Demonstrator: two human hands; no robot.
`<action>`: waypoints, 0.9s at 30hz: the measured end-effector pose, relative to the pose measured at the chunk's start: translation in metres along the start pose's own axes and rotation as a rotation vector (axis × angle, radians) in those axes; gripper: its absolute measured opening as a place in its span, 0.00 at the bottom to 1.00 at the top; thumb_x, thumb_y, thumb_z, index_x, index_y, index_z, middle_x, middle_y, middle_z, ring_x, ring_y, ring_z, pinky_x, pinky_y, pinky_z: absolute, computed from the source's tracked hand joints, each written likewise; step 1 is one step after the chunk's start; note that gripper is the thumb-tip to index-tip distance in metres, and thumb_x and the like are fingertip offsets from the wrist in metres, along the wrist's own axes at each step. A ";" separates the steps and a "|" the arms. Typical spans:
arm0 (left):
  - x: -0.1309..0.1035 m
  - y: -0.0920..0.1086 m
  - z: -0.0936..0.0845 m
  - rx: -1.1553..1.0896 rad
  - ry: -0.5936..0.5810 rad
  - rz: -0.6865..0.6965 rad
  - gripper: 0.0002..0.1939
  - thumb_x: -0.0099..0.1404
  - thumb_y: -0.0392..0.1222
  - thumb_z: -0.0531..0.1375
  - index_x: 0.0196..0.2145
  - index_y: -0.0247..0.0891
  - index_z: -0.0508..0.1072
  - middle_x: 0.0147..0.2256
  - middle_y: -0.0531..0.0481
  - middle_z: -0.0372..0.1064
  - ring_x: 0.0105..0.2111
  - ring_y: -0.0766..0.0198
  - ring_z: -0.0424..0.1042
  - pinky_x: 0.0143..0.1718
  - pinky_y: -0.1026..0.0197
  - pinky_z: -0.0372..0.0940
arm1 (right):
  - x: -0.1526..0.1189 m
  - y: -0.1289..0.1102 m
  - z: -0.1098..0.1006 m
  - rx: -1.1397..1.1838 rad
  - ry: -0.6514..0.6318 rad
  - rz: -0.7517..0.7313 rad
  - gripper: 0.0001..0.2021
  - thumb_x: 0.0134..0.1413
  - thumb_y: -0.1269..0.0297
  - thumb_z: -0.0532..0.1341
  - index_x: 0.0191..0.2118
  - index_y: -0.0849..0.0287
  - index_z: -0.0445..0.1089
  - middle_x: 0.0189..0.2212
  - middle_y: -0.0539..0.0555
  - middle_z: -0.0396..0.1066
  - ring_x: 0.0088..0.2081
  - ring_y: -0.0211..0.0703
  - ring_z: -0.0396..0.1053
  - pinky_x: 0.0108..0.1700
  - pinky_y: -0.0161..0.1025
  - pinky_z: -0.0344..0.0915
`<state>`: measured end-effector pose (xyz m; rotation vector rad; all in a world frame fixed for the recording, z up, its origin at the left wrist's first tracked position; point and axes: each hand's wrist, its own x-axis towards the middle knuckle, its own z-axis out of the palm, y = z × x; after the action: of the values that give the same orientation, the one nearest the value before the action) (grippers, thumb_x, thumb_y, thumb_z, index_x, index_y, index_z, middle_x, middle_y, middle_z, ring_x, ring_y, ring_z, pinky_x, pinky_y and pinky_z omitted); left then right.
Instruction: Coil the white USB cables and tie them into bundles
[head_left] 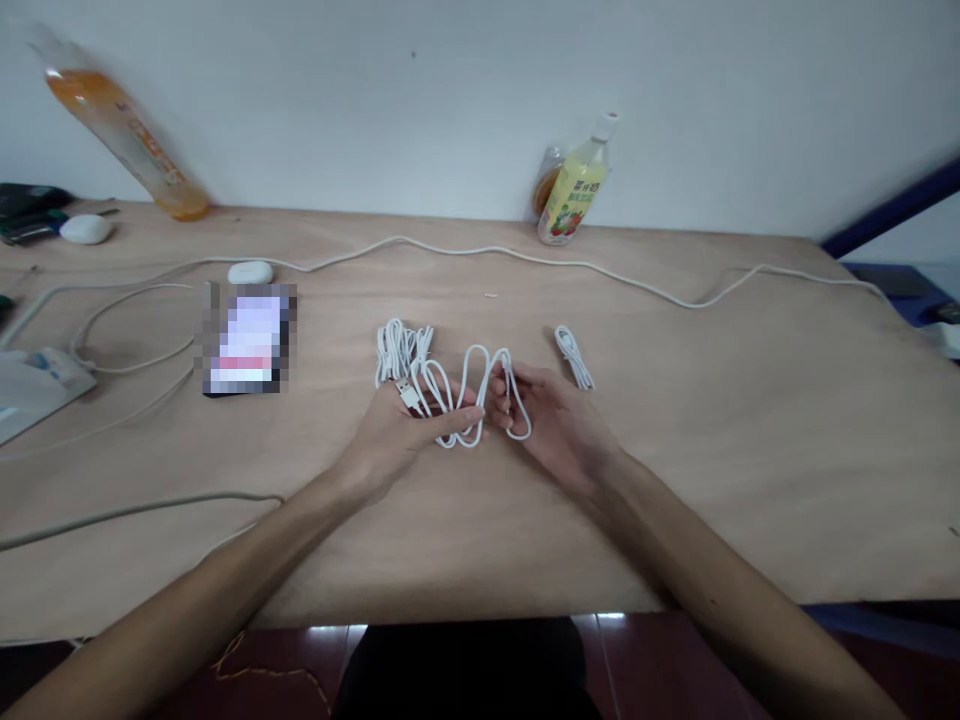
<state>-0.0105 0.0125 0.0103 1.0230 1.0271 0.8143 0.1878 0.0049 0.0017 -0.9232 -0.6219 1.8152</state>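
A white USB cable (471, 437) spreads in loose loops between my two hands, just above the table. My left hand (397, 425) is closed on it, thumb lying across the loops, with the metal USB plug (407, 392) sticking up beside the fingers. At the cable's other end, my right hand (551, 420) has its fingers curled round the last loop. Behind my left hand lies a bunch of coiled white cables (397, 345). One bundled white cable (574, 357) rests on the table just beyond my right hand.
A phone (251, 340) and a white case (250, 272) lie at left. An orange drink bottle (139, 145) and a yellow-labelled bottle (576, 190) stand by the wall. A long white cord (457, 250) runs across the wooden table (750, 430).
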 end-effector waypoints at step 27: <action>-0.001 0.007 -0.004 -0.135 -0.313 -0.065 0.22 0.60 0.42 0.79 0.51 0.38 0.84 0.54 0.41 0.84 0.49 0.50 0.86 0.52 0.51 0.78 | -0.002 -0.003 0.003 -0.380 0.181 -0.250 0.25 0.43 0.39 0.80 0.27 0.55 0.76 0.22 0.47 0.74 0.20 0.34 0.64 0.21 0.33 0.59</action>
<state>-0.0153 0.0152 0.0166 0.9603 0.7245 0.6368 0.1876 0.0040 0.0057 -1.1878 -0.9416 1.3973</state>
